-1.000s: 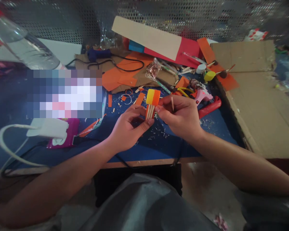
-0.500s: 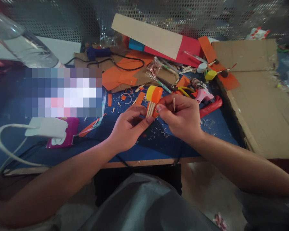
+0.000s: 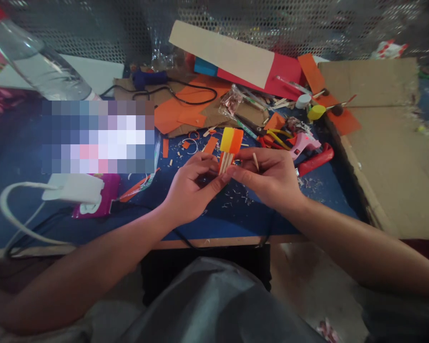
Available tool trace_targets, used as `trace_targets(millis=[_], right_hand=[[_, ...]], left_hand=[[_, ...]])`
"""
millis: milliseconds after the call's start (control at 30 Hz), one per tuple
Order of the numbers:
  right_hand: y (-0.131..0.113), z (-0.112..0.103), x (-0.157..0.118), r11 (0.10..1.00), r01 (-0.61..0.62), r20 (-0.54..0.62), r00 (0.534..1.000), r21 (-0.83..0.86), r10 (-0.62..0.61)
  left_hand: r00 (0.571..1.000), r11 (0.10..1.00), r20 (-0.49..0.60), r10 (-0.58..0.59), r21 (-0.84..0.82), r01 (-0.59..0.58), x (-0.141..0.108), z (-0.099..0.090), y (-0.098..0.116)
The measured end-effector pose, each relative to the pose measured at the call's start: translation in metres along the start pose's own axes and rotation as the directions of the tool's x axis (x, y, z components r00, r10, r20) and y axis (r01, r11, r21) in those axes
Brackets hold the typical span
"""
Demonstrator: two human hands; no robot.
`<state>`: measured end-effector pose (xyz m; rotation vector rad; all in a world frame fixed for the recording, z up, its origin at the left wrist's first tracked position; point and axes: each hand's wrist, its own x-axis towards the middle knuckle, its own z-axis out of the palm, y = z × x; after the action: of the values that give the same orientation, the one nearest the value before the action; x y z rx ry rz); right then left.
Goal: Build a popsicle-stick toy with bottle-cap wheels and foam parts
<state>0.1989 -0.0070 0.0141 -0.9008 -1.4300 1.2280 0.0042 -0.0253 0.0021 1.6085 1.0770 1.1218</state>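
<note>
Orange-yellow stick bundle (image 3: pixel 229 147) now stands straighter, both hands' (image 3: pixel 193 183) (image 3: pixel 268 174) grip still pinching it.

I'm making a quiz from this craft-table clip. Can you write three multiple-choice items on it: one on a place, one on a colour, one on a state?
1. Where does the red-handled cutter lie?
A. right of the right hand
B. left of the white charger
C. on the cardboard sheet

2. What colours are the caps on the small stick piece held by both hands?
A. blue and green
B. yellow and orange
C. white and pink

3. How is the left hand set?
A. flat on the table
B. pinching the piece's sticks
C. open in the air

Answers: 1 A, the cutter rests on the blue table just beyond the right hand. 2 B, one cap is yellow, the other orange. 3 B, thumb and fingers close on the sticks.
</note>
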Motion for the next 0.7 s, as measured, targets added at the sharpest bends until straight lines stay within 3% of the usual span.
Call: trace_targets(millis=[133,300,400,700], right_hand=[[0.007,-0.002,0.000,1.000,-0.010,0.024,1.000,0.024,0.010],[0.014,-0.004,0.003,0.971,-0.144,0.163,0.980,0.191,0.113],[0.014,-0.005,0.003,0.963,-0.163,0.208,0.971,0.214,0.119],[0.018,-0.010,0.001,0.987,-0.095,0.134,0.988,0.130,0.078]], left_hand=[[1.000,1.000,0.006,-0.002,0.020,0.001,0.001,-0.001,0.002],[0.999,0.998,0.012,-0.039,-0.047,0.039,0.001,-0.001,0.003],[0.996,0.992,0.013,-0.085,-0.093,0.086,0.001,-0.001,0.003],[0.998,0.997,-0.015,-0.053,-0.056,0.052,0.001,-0.001,0.000]])
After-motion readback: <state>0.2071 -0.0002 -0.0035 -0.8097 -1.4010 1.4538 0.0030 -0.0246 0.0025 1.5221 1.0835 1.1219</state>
